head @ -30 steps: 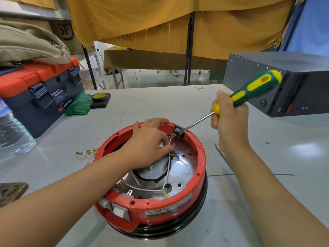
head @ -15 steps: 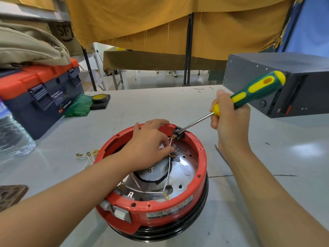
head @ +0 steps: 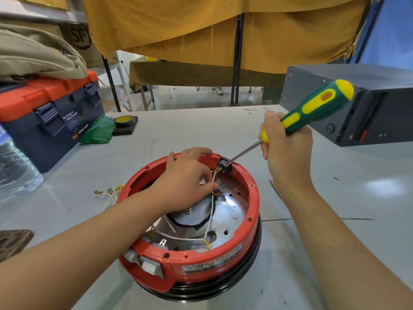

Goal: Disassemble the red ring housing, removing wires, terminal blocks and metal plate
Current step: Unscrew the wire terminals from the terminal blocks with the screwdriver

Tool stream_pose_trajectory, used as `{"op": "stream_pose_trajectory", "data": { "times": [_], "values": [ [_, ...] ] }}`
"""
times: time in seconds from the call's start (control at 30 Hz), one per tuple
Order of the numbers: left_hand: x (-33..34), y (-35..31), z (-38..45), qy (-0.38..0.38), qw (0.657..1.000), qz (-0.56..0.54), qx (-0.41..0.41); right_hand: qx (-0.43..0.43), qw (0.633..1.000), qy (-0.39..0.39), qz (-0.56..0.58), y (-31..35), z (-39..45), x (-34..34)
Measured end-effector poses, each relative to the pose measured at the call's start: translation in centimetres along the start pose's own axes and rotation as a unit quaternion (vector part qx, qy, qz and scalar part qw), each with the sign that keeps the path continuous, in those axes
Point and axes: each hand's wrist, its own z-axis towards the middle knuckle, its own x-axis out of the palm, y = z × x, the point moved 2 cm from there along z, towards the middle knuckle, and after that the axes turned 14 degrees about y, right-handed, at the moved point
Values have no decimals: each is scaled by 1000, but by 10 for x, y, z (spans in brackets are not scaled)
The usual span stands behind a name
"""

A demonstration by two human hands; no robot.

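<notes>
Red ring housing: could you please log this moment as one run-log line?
right hand: screwdriver tip on terminal block | left hand: pinching white wire | red ring housing: on table

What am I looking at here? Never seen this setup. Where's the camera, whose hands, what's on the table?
No robot: a person works bare-handed, and the single camera sits on their head, looking forward and down.

The left hand reaches into the red ring housing and pinches a white wire. The right hand grips a green and yellow screwdriver, its tip at a small black terminal block on the housing's far rim. Inside lies a shiny metal plate.

On the grey table: loose wires with brass terminals, a toolbox, tape roll, water bottle and a dark grey box.
</notes>
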Motion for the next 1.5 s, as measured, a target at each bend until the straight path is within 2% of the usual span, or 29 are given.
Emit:
{"op": "stream_pose_trajectory", "data": {
  "times": [0.2,0.47,0.57,0.63,0.83,1.1,1.27,1.5],
  "values": [
    [0,0,1,-3,1000,2,0,-6,999,32,-6,2,2,1],
    [1,0,2,-3,1000,14,-4,89,989,-3,114,-17,10,-9],
    [1,0,3,-6,1000,11,-2,113,991,24,63,-26,4,4],
    [1,0,2,-4,1000,7,0,103,993,28,47,-24,4,9],
    [0,-2,1,-7,1000,-16,-3,95,991,6,90,-16,5,-2],
    [-8,2,1,-6,994,-112,1,99,986,-6,136,-12,4,-5],
    [-16,8,-1,-33,958,-283,24,117,973,-41,196,-15,6,-9],
    [-30,20,-5,-72,869,-489,28,120,968,-57,212,-19,6,-11]
  ]
}}
